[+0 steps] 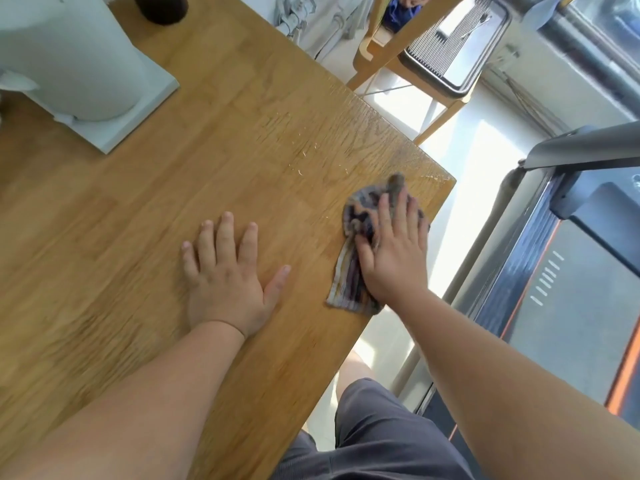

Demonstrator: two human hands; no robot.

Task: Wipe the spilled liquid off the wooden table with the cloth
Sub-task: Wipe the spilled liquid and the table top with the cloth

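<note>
The crumpled, striped grey-and-purple cloth (360, 237) was pressed flat near the right edge of the light wooden table (173, 202) by the right hand (394, 247), fingers straight. The left hand (227, 275) lay open on bare wood beside it. Soft and limp, the cloth was judged best driven under a spread palm toward the glistening wet streaks (398, 147) beyond.

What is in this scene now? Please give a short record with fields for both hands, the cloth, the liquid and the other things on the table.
left hand: flat on the table, fingers spread, holding nothing
right hand: flat on the cloth, pressing it down near the table's right edge
cloth: striped, crumpled, partly under the right hand
liquid: shiny streaks and droplets beyond the cloth, toward the far corner
other things: white cylinder on a square base and dark container, both at the far left
</note>
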